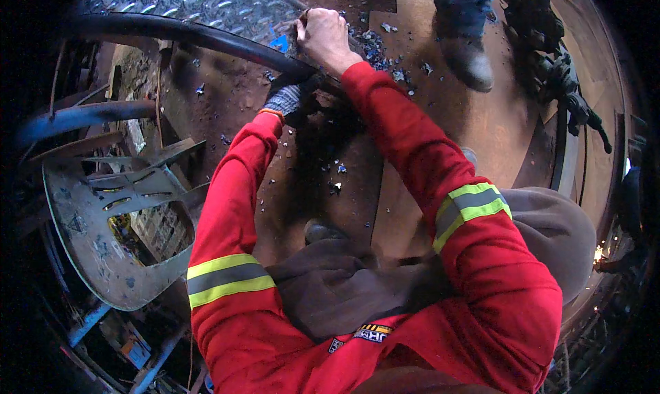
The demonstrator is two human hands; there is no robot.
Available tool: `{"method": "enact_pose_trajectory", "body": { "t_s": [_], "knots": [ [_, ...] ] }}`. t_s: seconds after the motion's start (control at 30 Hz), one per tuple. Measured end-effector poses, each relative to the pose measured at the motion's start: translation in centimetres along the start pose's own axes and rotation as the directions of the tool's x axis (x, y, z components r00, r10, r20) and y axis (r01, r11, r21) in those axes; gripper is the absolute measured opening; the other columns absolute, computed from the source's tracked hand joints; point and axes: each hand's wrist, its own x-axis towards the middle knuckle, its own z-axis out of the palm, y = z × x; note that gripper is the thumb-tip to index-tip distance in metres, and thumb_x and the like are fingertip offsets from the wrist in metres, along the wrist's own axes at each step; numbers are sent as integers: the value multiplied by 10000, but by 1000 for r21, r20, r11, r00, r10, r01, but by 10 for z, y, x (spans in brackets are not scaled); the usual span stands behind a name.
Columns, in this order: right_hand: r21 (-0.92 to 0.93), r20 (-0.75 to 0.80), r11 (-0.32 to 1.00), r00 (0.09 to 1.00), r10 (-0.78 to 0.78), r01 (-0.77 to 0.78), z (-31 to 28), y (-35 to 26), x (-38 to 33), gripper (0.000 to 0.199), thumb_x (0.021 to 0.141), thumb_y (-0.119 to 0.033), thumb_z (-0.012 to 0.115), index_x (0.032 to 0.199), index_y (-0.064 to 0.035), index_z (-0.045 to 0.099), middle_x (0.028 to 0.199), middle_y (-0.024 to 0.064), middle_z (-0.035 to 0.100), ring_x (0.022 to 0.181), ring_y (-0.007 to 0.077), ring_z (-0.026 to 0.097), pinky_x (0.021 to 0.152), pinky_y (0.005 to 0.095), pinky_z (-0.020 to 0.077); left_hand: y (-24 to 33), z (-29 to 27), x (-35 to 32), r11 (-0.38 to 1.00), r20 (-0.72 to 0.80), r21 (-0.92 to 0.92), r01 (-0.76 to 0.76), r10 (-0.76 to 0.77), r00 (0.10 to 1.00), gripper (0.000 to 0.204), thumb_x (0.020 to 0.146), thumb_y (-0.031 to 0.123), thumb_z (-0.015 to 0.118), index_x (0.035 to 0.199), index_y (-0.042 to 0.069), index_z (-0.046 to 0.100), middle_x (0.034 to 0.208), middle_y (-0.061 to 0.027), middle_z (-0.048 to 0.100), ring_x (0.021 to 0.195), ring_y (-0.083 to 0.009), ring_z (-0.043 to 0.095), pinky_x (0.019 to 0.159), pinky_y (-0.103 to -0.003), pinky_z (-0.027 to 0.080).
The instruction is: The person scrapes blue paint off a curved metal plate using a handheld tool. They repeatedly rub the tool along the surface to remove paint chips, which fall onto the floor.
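Beside the tread plate, brown floor with pale scraps.

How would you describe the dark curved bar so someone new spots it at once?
At the upper left is a grey metal plate covered in raised tread marks. The dark bar curves along its near edge, reaching the gloved left hand. Unlike the blue pipe lower down, it is nearly black and borders the plate.
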Motion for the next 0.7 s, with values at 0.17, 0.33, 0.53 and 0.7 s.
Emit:
{"method": "enact_pose_trajectory", "body": {
  "t_s": [0.17, 0.33, 0.53, 0.7],
  "knots": [
    [114, 27, 990, 996, 86, -88, -3, 7, -1, 218, 806, -239, 642, 868, -46, 722, 823, 186, 679, 785, 330, 673, 763, 402, 534, 27, -13, 5, 965, 75, -117, 237, -229, 971, 419, 859, 348, 635, 1187, 89, 602, 1142, -116, 640, 992, -251, 618, 874, -368, 482],
    [233, 114, 957, 983, 146, -170, -13, 1, -2, 250, 780, -272, 669, 837, -33, 718, 831, 205, 670, 801, 356, 661, 760, 439, 529, 31, -18, 2, 852, 75, -418, 314, -312, 947, 406, 853, 340, 643, 1178, 99, 608, 1143, -109, 640, 1006, -245, 615, 871, -363, 482],
    [86, 53, 990, 993, 109, -113, -5, -4, -3, 226, 795, -230, 658, 863, -23, 718, 805, 203, 674, 771, 356, 668, 761, 423, 533, 20, -9, 4, 918, 44, -301, 260, -259, 965, 382, 870, 350, 595, 1166, 108, 609, 1171, -126, 621, 1082, -271, 587, 904, -372, 468],
    [94, -35, 987, 990, 137, -134, 0, -8, -6, 209, 795, -208, 649, 849, -15, 712, 794, 213, 667, 779, 358, 664, 765, 416, 528, 12, 1, 4, 952, 2, -220, 212, -217, 976, 396, 874, 362, 579, 1183, 113, 596, 1176, -130, 615, 1095, -286, 576, 922, -380, 457]
  ]
}}
